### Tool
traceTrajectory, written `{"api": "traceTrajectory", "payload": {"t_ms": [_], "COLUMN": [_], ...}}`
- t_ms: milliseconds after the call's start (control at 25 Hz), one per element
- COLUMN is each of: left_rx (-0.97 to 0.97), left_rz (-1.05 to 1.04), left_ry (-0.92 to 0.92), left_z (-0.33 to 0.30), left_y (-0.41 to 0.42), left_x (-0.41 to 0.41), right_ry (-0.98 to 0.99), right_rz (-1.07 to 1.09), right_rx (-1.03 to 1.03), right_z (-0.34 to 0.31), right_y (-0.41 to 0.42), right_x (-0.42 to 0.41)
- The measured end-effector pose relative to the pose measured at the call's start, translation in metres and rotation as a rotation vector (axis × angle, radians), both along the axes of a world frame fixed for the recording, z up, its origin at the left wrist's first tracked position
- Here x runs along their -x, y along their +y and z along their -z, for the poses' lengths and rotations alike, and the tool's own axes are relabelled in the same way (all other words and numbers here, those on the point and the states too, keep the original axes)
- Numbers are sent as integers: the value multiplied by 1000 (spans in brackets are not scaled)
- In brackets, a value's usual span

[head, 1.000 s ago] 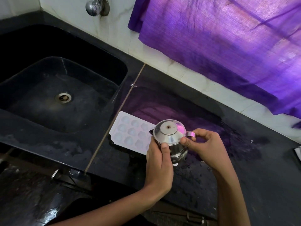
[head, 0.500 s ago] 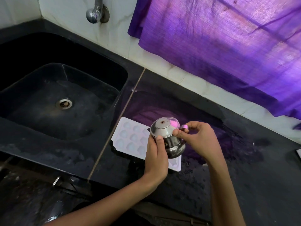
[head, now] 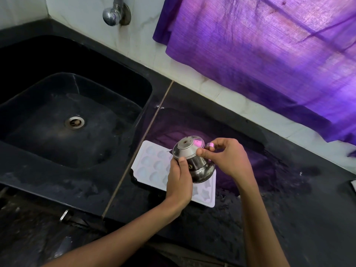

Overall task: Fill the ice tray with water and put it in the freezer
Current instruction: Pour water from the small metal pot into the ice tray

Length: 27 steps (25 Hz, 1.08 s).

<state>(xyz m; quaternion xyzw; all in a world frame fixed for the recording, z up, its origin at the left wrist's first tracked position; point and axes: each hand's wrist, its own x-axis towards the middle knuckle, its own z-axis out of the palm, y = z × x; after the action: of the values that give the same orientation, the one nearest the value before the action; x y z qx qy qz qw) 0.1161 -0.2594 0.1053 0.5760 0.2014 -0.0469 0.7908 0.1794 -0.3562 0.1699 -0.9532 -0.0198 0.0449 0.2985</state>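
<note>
Both hands, left hand (head: 180, 178) and right hand (head: 227, 158), clasp our steel kettle (head: 192, 158) over the white ice tray (head: 154, 166); filling is underway, freezer remains.

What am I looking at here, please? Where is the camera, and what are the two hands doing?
The camera sits on a person's head and looks down at their own bare hands; there is no robot. Below is a dark counter with a sink at the left and a tap on the wall. A white ice tray lies flat on the counter beside the sink. Both hands hold a small steel pot tilted over the tray: the left hand grips its body, the right hand its handle. A purple curtain hangs behind.
</note>
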Motion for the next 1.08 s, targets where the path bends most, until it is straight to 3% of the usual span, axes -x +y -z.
{"api": "traceTrajectory", "payload": {"t_ms": [480, 840, 1080], "left_rx": [-16, -52, -50], "left_rz": [4, -32, -53], "left_ry": [-6, -146, -170], "left_z": [1, -1, -1], "left_y": [-1, -5, -11], "left_x": [-5, 0, 11], "right_ry": [-7, -24, -42], "right_rz": [-7, 27, 18], "right_rx": [5, -167, -169], "right_z": [-2, -4, -5], "right_y": [-1, -15, -21], "right_x": [-3, 8, 16]}}
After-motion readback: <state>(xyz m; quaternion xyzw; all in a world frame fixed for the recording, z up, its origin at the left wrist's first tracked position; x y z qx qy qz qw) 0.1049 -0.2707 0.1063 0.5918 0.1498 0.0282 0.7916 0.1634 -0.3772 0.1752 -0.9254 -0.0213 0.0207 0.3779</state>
